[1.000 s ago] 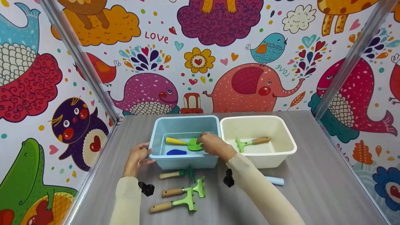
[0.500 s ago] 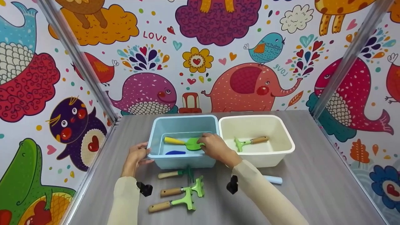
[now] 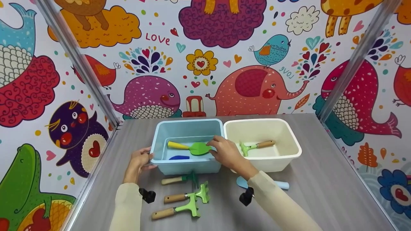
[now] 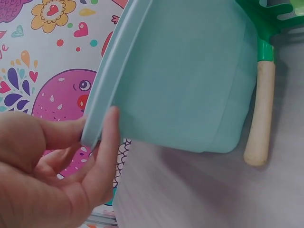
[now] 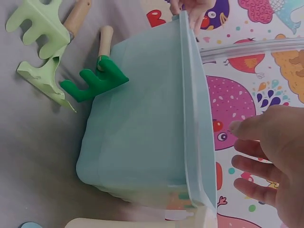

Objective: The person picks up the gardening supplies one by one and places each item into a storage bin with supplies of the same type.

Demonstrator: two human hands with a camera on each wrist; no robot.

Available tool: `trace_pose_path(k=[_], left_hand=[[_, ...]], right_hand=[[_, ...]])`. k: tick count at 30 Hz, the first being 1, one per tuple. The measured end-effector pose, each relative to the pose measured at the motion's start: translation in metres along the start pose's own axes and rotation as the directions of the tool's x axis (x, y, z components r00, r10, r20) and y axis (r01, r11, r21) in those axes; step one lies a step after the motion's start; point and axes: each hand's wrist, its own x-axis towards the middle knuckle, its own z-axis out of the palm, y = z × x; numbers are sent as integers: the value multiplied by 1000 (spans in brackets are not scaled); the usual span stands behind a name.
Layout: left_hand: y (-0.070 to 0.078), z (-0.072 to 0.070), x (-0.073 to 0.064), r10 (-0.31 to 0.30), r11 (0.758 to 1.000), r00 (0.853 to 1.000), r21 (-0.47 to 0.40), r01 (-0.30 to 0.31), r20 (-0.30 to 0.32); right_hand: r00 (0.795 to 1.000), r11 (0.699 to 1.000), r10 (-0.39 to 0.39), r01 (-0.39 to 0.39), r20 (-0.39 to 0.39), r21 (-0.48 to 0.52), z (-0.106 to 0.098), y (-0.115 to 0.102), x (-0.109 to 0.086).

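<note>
With thumb and fingers, my left hand (image 3: pixel 139 161) grips the left rim of the light blue bin (image 3: pixel 189 168); the left wrist view shows the rim (image 4: pixel 97 104) pinched at a corner. Above the right side of that bin hovers my right hand (image 3: pixel 228 154), fingers spread and slightly bent. Nothing is between its fingers in the right wrist view. Inside the bin lies a hand trowel (image 3: pixel 199 149) with a green blade and yellow handle, its blade tip near the right fingertips. A dark blue piece (image 3: pixel 179 158) lies beside it, partly hidden by the front wall.
A cream bin (image 3: pixel 269 164) stands against the blue one, holding a light green rake (image 3: pixel 265 144). In front lie a dark green hand fork (image 3: pixel 172 180) and two light green rakes (image 3: pixel 202 193). A light blue tool (image 3: pixel 282 185) lies partly under the right forearm.
My right hand has drawn slightly right, away from the trowel, which stays in the bin. More of the light blue tool shows beside the forearm. The left hand keeps its grip.
</note>
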Motion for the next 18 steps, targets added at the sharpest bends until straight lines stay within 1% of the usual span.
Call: trace_pose_path(k=[4,8,10,14,18], left_hand=[[0,0,-1,-3,1000,1000,-4,3,1],[0,0,0,-1,1000,1000,-3,1,15],[-1,-1,0,3,1000,1000,0,-3,19],[-1,-2,1,14,1000,1000,-4,-14,21],[-1,-1,2,16,1000,1000,0,-16,20]], right_hand=[[1000,1000,-7,7,-21,-2,-3,0,-9],[998,1000,-14,14,-55,-3,-5,2,-19],[996,999,-39,37,-81,-25,-5,3,-23],[987,991,-100,88,-126,-101,-4,5,-33],[982,988,-116,99,-150,-119,-3,8,-43]])
